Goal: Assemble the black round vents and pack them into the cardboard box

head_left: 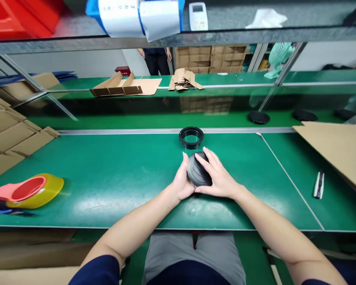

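Between my two hands is a dark grey round part (197,171) with curved grooves on its surface, held just above the green table near its front middle. My left hand (182,180) cups it from the left and below, thumb pointing up. From the right, my right hand (218,176) wraps over it, with fingers on its top and the thumb low in front. The underside of the part is hidden by my palms. A black ring (191,137) with an open centre sits on the table just beyond my hands.
A yellow tape roll in a red dispenser (32,192) lies at left, a white-handled cutter (319,185) at right. Cardboard (338,146) juts in from the right; folded cartons (14,130) stand left. Black discs (258,117) lie behind. A metal shelf (225,37) crosses overhead; a person (157,59) stands beyond.
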The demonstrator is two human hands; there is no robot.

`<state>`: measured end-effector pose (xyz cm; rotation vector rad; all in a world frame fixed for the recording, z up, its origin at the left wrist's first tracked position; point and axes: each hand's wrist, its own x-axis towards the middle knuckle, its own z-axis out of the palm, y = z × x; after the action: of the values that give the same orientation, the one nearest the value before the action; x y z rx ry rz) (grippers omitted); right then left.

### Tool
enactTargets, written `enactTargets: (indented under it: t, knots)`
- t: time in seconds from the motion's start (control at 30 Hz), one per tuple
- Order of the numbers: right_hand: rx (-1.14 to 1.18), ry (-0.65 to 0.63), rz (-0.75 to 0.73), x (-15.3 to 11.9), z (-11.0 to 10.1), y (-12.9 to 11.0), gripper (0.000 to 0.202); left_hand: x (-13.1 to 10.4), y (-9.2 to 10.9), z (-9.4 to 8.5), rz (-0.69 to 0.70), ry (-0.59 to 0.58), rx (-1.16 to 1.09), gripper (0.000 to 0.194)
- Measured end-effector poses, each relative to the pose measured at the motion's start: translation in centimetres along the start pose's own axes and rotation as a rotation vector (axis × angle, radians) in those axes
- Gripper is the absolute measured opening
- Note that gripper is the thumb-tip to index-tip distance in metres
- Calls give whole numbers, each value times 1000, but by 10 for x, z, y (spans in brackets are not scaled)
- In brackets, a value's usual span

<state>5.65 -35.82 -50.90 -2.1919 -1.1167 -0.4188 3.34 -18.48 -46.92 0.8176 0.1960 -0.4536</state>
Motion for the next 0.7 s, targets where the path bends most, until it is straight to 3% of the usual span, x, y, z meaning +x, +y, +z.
enactTargets:
  t: [0.1, 0.17, 0.3, 0.4, 0.53, 0.63, 0.7]
  knots:
    - [32, -77, 11, 15, -4, 0, 110, -2, 3, 1, -4, 15, -41, 80]
    - [18, -57, 47, 40, -7, 10, 108, -2, 10, -4, 57, 85, -35, 79]
    - [-150, 13, 291, 113, -6, 46, 104, 2, 28, -22, 353, 392, 62, 60]
    - [-257, -89, 366, 153, 10, 68, 101, 7, 36, -38, 451, 554, 69, 50]
    - [-350, -192, 349, 164, 32, 81, 104, 12, 36, -47, 479, 565, 8, 47]
    - [-382, -246, 357, 169, 26, 78, 98, 13, 33, -47, 467, 538, -16, 47]
    - [-398, -168, 324, 180, 15, 72, 86, 14, 31, -49, 452, 536, -23, 46]
